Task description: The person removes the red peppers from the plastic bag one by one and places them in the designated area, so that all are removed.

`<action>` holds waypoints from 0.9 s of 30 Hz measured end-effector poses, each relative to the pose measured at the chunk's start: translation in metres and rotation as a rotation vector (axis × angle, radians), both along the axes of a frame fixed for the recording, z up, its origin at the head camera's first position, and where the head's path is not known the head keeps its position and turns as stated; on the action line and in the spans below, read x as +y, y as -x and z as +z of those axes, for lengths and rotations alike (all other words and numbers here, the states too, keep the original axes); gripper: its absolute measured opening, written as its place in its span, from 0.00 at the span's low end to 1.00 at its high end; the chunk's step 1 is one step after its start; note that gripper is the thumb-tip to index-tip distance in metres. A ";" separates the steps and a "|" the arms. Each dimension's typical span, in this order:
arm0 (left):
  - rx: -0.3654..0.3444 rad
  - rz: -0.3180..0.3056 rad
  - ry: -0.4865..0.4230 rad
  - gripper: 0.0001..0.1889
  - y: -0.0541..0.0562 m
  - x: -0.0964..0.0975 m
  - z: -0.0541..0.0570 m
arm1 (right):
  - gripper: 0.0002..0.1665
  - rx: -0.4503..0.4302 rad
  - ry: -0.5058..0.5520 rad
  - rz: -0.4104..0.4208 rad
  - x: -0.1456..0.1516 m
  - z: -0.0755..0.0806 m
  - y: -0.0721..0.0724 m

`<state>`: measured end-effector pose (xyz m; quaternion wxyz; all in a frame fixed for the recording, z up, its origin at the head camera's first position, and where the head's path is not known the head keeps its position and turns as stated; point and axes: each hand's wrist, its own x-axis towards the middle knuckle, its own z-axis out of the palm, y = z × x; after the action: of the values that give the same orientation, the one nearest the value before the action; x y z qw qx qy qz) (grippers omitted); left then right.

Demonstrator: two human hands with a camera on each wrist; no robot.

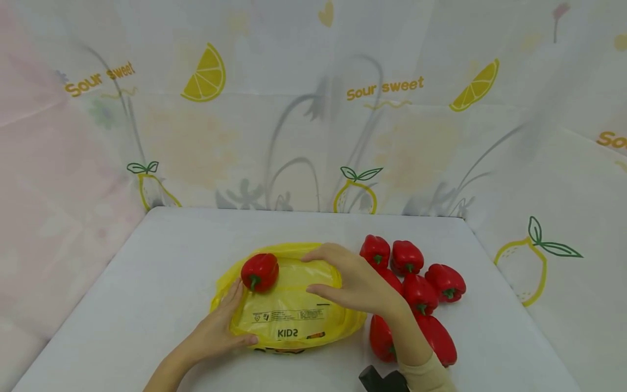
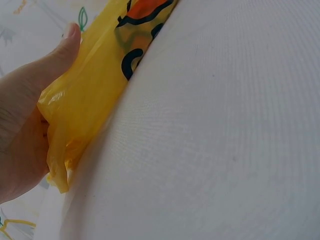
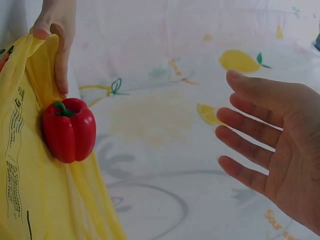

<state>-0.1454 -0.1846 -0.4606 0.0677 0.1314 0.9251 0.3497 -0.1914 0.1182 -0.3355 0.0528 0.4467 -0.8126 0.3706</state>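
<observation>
A yellow plastic bag (image 1: 294, 305) lies spread on the table, printed with the word KIDS, its edges raised around the middle. One red bell pepper (image 1: 260, 272) with a green stem rests on its far left part. My left hand (image 1: 215, 331) touches the bag's left side, fingers extended along the edge near the pepper and thumb (image 2: 67, 47) straight along the front. Over the bag's right part hovers my right hand (image 1: 360, 280), thumb and fingers spread apart and holding nothing. In the right wrist view, its palm and loosely bent fingers (image 3: 245, 140) show plainly.
Several more red bell peppers (image 1: 420, 294) are grouped right of the bag, some partly hidden by my right forearm. A black object (image 1: 384, 379) shows at the front edge beside the right sleeve. Behind the white table (image 1: 122, 294) hangs a lemon-printed cloth (image 1: 274, 125).
</observation>
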 end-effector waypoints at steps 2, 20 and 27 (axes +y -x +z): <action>0.001 0.000 -0.001 0.64 0.000 0.000 0.000 | 0.26 0.006 0.002 0.010 -0.003 -0.001 0.002; -0.001 0.008 -0.003 0.63 -0.003 0.001 0.004 | 0.24 0.093 0.027 0.085 -0.025 -0.005 0.015; -0.003 0.006 -0.012 0.62 -0.003 0.001 0.003 | 0.22 0.072 0.046 0.113 -0.036 -0.005 0.022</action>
<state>-0.1424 -0.1832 -0.4574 0.0672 0.1284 0.9234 0.3554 -0.2138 0.0817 -0.3409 0.0712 0.5038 -0.7748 0.3752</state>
